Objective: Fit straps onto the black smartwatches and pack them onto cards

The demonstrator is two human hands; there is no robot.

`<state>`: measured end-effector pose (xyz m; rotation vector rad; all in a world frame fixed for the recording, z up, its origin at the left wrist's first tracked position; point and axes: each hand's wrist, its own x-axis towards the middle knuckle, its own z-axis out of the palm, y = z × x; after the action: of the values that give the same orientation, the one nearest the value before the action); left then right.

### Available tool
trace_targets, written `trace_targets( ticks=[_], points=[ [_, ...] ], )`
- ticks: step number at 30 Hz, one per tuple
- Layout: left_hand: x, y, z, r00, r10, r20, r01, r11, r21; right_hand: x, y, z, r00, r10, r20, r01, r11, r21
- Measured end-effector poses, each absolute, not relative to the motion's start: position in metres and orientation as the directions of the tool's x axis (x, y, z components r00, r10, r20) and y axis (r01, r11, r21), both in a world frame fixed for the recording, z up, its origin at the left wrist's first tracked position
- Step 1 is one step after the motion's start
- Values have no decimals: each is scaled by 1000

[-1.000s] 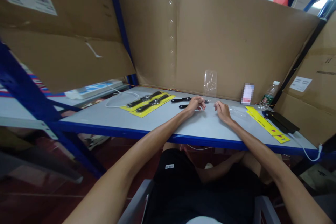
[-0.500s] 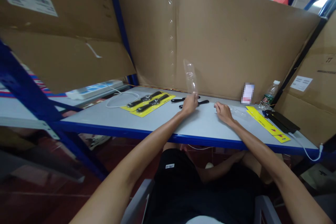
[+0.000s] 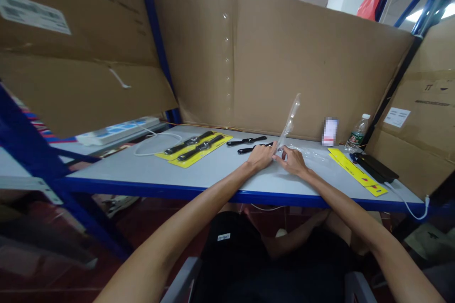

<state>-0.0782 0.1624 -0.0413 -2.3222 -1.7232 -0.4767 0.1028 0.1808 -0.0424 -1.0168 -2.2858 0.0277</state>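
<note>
A long clear plastic blister cover (image 3: pixel 290 116) stands tilted up between my hands, its lower end at my fingers. My left hand (image 3: pixel 262 157) is closed on it from the left. Thumb and fingers of my right hand (image 3: pixel 293 161) pinch near the same lower end. Just beyond my left hand lie two slim black items, one black item (image 3: pixel 247 141) fully visible and the other black item (image 3: pixel 245 150) partly covered by the hand. More clear plastic covers (image 3: pixel 313 153) lie flat behind my right hand.
At left, yellow cards (image 3: pixel 185 163) carry two black items (image 3: pixel 201 147) beside a white cable (image 3: pixel 137 150). At right are yellow cards (image 3: pixel 355 170), a black case (image 3: pixel 377 166), a blurred phone-like object (image 3: pixel 330 131) and a water bottle (image 3: pixel 358 132). Cardboard walls the back.
My left hand has moved right with the clear blister cover, which now leans to the right. My right hand has come left to meet it. The view has shifted slightly.
</note>
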Motion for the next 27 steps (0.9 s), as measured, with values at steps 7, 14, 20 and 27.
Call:
trace_targets(
  ticks=[7, 14, 20, 27],
  points=[
    [-81, 163, -45, 291, 884, 364, 938, -340, 74, 98, 192, -52, -506, 648, 569, 548, 752, -368],
    [-79, 156, -41, 306, 885, 351, 947, -322, -13, 101, 191, -51, -547, 624, 559, 473, 781, -409],
    [-75, 154, -40, 339, 878, 339, 934, -356, -11, 107, 189, -52, -561, 611, 558, 621, 757, -204],
    [-73, 157, -43, 247, 885, 395, 920, -342, 190, 108, 184, -46, -573, 642, 510, 680, 720, -141]
  ],
)
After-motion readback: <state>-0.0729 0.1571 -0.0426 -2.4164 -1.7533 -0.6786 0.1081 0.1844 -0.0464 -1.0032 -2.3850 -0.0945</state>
